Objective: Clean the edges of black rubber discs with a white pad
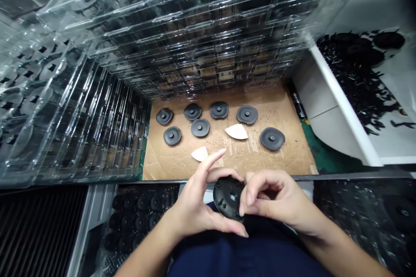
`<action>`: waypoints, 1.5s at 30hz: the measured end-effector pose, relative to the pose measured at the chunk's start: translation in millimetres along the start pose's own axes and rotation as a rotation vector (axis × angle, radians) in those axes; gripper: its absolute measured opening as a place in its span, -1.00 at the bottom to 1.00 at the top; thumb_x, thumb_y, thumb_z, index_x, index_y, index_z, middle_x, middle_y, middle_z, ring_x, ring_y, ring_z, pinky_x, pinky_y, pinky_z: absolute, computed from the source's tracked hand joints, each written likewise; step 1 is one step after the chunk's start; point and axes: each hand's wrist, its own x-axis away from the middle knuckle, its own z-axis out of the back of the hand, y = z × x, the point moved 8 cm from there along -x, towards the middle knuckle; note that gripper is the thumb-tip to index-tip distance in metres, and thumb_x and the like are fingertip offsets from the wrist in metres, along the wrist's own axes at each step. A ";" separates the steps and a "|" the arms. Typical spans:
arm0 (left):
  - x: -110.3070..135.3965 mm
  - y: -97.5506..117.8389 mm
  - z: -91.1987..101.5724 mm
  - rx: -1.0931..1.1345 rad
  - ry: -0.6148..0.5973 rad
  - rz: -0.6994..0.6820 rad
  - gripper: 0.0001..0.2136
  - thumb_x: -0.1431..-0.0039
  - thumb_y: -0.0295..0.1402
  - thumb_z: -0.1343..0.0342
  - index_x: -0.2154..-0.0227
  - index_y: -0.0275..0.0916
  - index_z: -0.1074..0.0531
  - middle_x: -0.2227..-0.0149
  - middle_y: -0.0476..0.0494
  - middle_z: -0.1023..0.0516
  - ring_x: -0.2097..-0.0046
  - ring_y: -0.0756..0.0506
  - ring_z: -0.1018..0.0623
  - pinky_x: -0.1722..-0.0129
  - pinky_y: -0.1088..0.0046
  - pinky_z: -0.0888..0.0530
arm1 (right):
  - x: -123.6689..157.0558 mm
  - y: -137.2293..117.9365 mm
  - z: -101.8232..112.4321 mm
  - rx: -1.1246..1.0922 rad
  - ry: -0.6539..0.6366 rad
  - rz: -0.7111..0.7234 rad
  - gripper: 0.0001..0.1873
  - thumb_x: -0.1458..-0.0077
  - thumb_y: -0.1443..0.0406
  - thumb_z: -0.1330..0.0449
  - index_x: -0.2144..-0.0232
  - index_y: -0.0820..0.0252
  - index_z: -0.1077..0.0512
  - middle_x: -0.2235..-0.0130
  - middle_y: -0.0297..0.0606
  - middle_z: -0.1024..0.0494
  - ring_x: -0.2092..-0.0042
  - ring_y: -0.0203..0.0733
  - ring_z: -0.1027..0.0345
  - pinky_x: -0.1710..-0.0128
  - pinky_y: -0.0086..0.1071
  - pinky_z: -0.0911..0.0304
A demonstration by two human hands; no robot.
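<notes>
My left hand point(195, 201) holds a black rounded plastic disc point(225, 195) near my body, with thumb and fingers around its edge. The disc has a small square hole near its middle and clip-like details on the face turned to me. At its right side my right hand point(279, 194) has thumb and index finger pinched together against the face; whatever is between those fingertips is hidden. Several similar dark discs, such as one at the right point(272, 138), lie on a cardboard sheet point(172, 162) beyond my hands, each with a small central hub.
Two white wedge-shaped pieces, one nearer point(199, 154) and one farther point(237, 132), lie on the cardboard. Tall stacks of clear plastic trays point(195, 30) rise behind and left. At right, a white bin point(344, 104) holds many small black parts point(360, 82). A dark marker-like tube point(298, 104) lies beside it.
</notes>
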 end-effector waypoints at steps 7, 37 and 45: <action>0.2 -7.5 1.0 0.058 0.007 0.028 -0.03 0.29 -0.21 -0.37 -0.20 -0.05 0.06 0.12 -0.13 -0.51 0.08 -0.10 -0.50 -0.04 0.34 -0.35 | 1.0 -2.4 -0.4 -0.074 0.049 0.094 -0.83 0.15 0.47 -0.37 0.47 0.13 -0.53 0.50 -0.38 -0.56 0.44 -0.40 -0.42 0.41 -0.57 -0.30; 9.0 -27.4 -10.2 0.294 -0.120 0.284 -0.03 0.37 -0.20 -0.40 -0.16 -0.10 -0.02 0.14 -0.18 -0.56 0.05 -0.21 -0.51 -0.10 0.17 -0.22 | -0.1 6.0 -7.2 0.129 -0.031 -0.196 -0.87 0.12 0.38 -0.35 0.42 0.17 -0.51 0.45 -0.37 -0.56 0.39 -0.38 -0.46 0.32 -0.53 -0.35; 8.2 -23.2 -9.0 0.207 -0.119 0.200 -0.01 0.33 -0.25 -0.40 -0.18 -0.13 0.04 0.15 -0.19 -0.56 0.09 -0.17 -0.53 -0.08 0.19 -0.27 | 4.8 11.4 1.8 0.114 0.061 -0.197 -0.88 0.16 0.40 -0.37 0.52 0.22 -0.47 0.48 -0.35 -0.56 0.42 -0.38 -0.45 0.36 -0.54 -0.36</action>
